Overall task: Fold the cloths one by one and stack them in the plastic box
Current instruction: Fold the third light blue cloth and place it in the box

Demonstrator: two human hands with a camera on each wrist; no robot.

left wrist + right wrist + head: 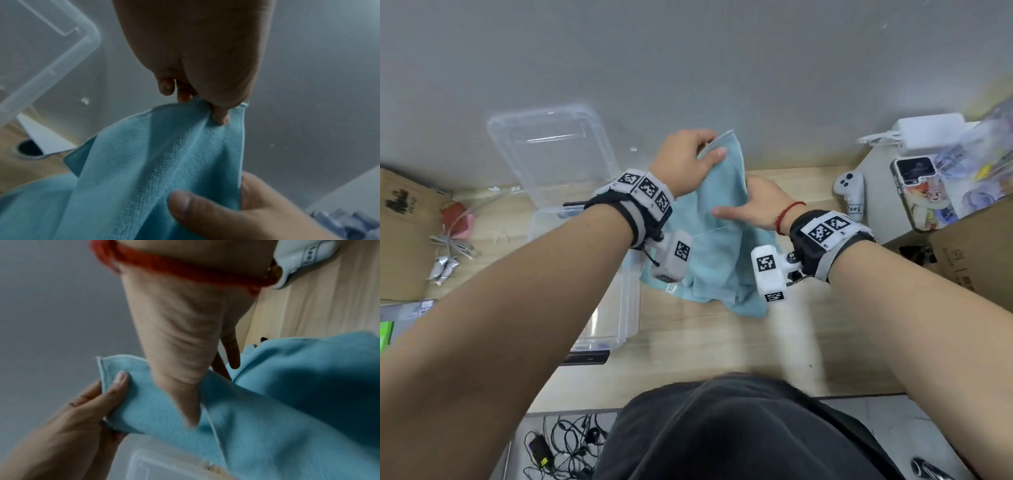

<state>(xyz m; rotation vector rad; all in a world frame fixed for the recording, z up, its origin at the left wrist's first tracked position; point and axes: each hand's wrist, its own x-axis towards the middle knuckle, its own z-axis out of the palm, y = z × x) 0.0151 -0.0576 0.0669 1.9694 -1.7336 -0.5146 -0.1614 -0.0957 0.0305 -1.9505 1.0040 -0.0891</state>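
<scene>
Blue cloth (717, 219) — left hand (688, 161) pinching its top corner, right hand (753, 205) gripping lower down, no legible label.

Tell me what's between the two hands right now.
A taut stretch of the blue cloth runs from the left hand, pinching its top corner, down to the right hand gripping lower. Nothing else lies between; head view shows it.

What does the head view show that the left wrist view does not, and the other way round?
Only the head view shows the phone, the white controller, the charger and the plastic box on the table. Only the left wrist view shows the cloth's woven texture and a round hole in the table. Both show the left hand pinching the blue cloth, the right hand gripping it lower, and the clear lid.
</scene>
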